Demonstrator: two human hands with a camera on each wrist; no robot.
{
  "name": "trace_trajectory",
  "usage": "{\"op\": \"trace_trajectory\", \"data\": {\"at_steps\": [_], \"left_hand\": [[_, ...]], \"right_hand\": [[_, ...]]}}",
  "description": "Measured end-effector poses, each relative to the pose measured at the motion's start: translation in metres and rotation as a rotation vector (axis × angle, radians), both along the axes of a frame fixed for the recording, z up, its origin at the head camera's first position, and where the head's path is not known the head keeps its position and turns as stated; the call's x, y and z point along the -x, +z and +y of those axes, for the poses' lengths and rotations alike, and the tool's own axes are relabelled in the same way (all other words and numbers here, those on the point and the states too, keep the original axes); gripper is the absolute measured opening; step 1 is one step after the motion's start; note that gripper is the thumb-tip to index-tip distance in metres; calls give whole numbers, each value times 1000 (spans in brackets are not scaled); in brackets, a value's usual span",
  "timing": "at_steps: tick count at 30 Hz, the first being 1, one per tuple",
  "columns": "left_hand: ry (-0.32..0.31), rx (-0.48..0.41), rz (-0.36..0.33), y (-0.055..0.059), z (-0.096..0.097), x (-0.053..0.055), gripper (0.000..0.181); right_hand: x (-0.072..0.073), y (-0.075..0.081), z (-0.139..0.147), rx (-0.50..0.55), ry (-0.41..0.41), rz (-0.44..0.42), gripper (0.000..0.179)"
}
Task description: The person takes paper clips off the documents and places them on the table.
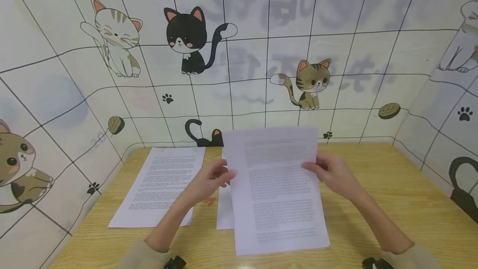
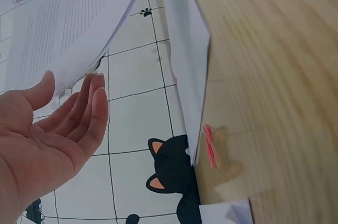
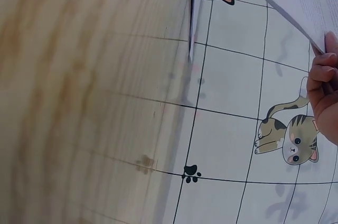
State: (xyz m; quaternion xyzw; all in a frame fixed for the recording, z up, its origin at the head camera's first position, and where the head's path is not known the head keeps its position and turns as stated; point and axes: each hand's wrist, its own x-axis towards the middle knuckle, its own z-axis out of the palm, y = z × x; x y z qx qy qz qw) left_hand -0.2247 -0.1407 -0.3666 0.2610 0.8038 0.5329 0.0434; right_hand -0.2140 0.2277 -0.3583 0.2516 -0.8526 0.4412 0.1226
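A printed sheaf of paper stands raised above the table in the head view, its text side facing me. My right hand pinches its right edge, thumb on the front and fingers curled behind. In the right wrist view that hand shows at the right border. My left hand is at the left edge. The left wrist view shows this hand with fingers extended and a gap between thumb and fingertips, around the paper's edge. Behind the raised sheaf, another white paper lies partly hidden.
To the left lies a printed stack with clips along its top edge. Small red wire pieces, resembling paper clips, lie between the papers. The wooden table meets a cat-patterned wall covering at the back and sides.
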Motion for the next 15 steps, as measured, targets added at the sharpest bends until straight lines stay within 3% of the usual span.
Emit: {"op": "trace_trajectory", "data": {"at_steps": [4, 9, 15], "left_hand": [[2, -13, -1, 2, 8, 0, 37], [-17, -5, 61, 5, 17, 1, 20], [104, 28, 59, 8, 27, -3, 7]], "right_hand": [[1, 2, 2, 25, -8, 6, 22], [1, 3, 5, 53, -25, 9, 22], [1, 5, 6, 60, -38, 12, 23]]}}
